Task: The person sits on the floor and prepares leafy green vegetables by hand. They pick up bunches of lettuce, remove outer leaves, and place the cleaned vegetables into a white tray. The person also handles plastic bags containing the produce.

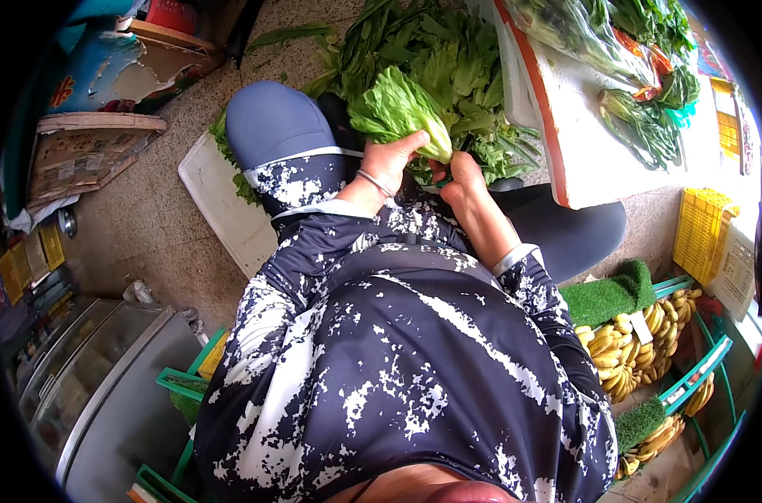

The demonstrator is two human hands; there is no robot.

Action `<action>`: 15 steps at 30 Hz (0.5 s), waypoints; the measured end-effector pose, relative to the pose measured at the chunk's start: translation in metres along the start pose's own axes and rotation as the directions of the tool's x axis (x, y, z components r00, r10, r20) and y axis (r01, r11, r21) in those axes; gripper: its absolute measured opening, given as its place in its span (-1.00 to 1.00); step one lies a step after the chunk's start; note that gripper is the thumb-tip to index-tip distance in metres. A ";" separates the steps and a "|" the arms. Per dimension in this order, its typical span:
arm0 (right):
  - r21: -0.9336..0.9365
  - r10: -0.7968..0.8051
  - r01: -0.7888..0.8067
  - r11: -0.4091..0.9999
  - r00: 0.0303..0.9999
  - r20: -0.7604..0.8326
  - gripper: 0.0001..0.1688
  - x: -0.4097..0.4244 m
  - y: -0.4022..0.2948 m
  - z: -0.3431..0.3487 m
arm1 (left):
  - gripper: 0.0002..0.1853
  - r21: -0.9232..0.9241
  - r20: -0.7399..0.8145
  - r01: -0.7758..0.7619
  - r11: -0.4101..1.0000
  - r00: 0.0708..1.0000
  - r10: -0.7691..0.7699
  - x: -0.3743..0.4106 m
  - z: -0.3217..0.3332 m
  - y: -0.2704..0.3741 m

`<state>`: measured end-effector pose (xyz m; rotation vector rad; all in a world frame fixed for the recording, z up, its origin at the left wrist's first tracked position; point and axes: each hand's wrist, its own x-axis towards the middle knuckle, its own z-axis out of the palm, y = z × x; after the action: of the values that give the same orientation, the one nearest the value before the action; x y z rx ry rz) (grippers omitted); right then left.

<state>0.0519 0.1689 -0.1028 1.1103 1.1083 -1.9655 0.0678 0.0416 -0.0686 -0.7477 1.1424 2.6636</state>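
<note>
My left hand (386,162), with a bangle at the wrist, grips a head of leafy lettuce (401,108) from the side, thumb across its lower leaves. The leaf tips point up and left; the pale stem end points toward my right hand (464,175). That hand is curled right at the stem end. A bit of teal shows under its fingers, on a small object mostly hidden by the hand. Beyond the held lettuce, loose green leaves (412,38) are heaped on the speckled floor (154,207).
A white foam box (607,126) at right carries bagged greens (639,119). A pale board or lid (220,207) lies by my left knee. Yellow crates (705,226) and a green rack of bananas (626,352) stand at right. A glass-topped cabinet (116,390) stands at lower left.
</note>
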 end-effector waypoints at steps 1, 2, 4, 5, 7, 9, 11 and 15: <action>0.014 0.024 -0.023 1.000 0.999 -0.021 -0.81 0.006 0.001 -0.002 | -0.60 0.013 0.027 -0.035 0.999 0.999 0.035 0.000 -0.001 -0.001; 0.030 0.048 -0.047 0.998 0.998 -0.042 -0.78 0.013 0.002 -0.005 | -0.60 0.025 0.054 -0.071 0.997 0.996 0.069 0.001 -0.002 -0.001; 0.095 0.096 -0.086 0.992 0.990 -0.104 -0.76 0.014 -0.005 -0.011 | -0.61 -0.023 0.090 -0.050 0.998 0.995 0.052 0.001 -0.004 0.003; 0.187 0.113 -0.086 0.979 0.984 -0.138 -0.72 0.015 -0.008 -0.013 | -0.64 -0.021 0.102 -0.046 0.999 0.994 0.048 0.001 -0.004 0.008; 0.170 0.116 -0.136 0.976 0.985 0.126 -0.64 -0.003 -0.015 -0.014 | -0.66 -0.087 0.172 0.003 0.996 0.985 0.012 0.003 -0.006 0.018; 0.143 0.101 -0.163 0.976 0.925 0.368 -0.54 -0.021 -0.020 -0.012 | -0.68 -0.053 0.208 0.016 0.998 0.978 -0.004 0.004 -0.012 0.019; 0.118 0.069 -0.166 0.979 0.816 0.574 -0.44 -0.035 -0.023 -0.008 | -0.68 -0.023 0.266 0.037 0.999 0.964 -0.030 0.001 -0.011 0.024; -0.086 -0.167 0.232 0.969 0.871 0.462 -0.50 -0.037 -0.028 -0.006 | -0.67 -0.067 0.374 0.056 0.996 0.927 -0.026 -0.001 -0.006 0.032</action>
<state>0.0485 0.1907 -0.0620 0.4358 1.1107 -2.1204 0.0611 0.0151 -0.0512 -0.2491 0.9173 2.6683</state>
